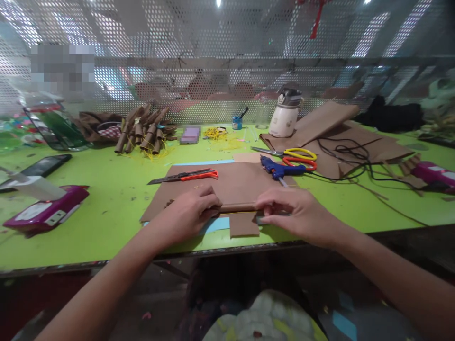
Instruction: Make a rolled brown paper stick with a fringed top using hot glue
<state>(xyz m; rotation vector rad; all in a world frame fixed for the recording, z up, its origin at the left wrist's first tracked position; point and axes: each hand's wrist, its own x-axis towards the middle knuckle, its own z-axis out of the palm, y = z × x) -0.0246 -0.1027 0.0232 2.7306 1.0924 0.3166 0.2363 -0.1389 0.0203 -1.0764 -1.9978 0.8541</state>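
Observation:
Between my hands lies a narrow roll of brown paper (237, 207), level near the table's front edge. My left hand (194, 208) is closed on its left end, fingers curled over it. The right end is pinched by my right hand (298, 213), thumb below. A flat brown sheet (231, 182) lies beneath and behind the roll. On that sheet rests a utility knife (199, 175) with an orange handle. A blue glue gun (282, 169) lies beyond my right hand. Light-blue paper (219, 224) and a small brown piece (244, 226) show below the roll.
Scissors (302, 152), folded brown paper (330, 123), a black cable (350, 151) and a white flask (285, 113) stand or lie behind, to the right. Tied paper rolls (145, 130) are at back left. A purple power strip (46, 213) and phone (42, 166) lie left.

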